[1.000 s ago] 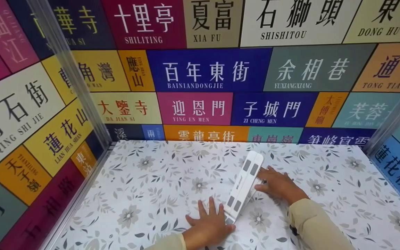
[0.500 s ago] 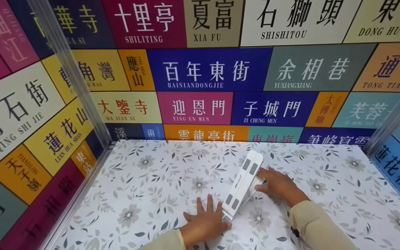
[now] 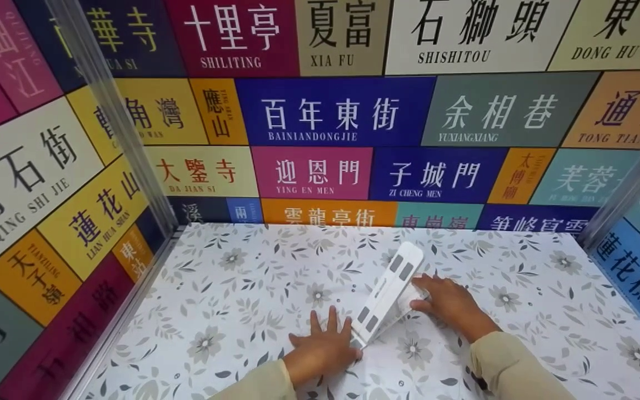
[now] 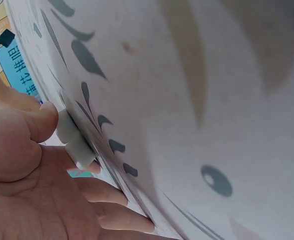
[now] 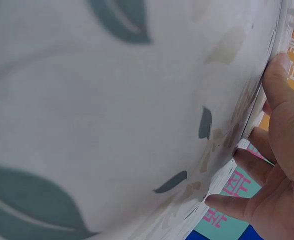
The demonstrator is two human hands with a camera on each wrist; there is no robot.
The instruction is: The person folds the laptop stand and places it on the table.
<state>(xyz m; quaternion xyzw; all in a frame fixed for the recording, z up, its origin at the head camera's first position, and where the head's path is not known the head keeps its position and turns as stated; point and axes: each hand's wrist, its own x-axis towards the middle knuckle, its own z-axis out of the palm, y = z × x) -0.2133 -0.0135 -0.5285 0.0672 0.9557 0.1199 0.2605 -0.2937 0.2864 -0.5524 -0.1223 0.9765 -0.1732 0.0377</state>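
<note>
A white folding stand with grey pads, probably a laptop stand, slants across the patterned table, its upper bar raised over a lower white part. My left hand rests on the table at its near end, fingers spread and fairly straight. In the left wrist view the thumb and forefinger lie on either side of the stand's pale rounded end. On the stand's right side, my right hand holds the lower part between thumb and bent fingers. The right wrist view shows this hand low against the surface; the grip is partly hidden.
The table bears a white cloth with grey flowers and leaves. Behind it stands a wall of coloured street-name panels. Clear plastic-like corner posts rise at the left and right back corners.
My left hand has shifted slightly left and away from me, and the stand's near end has swung left with it. The right hand has moved slightly towards me.
</note>
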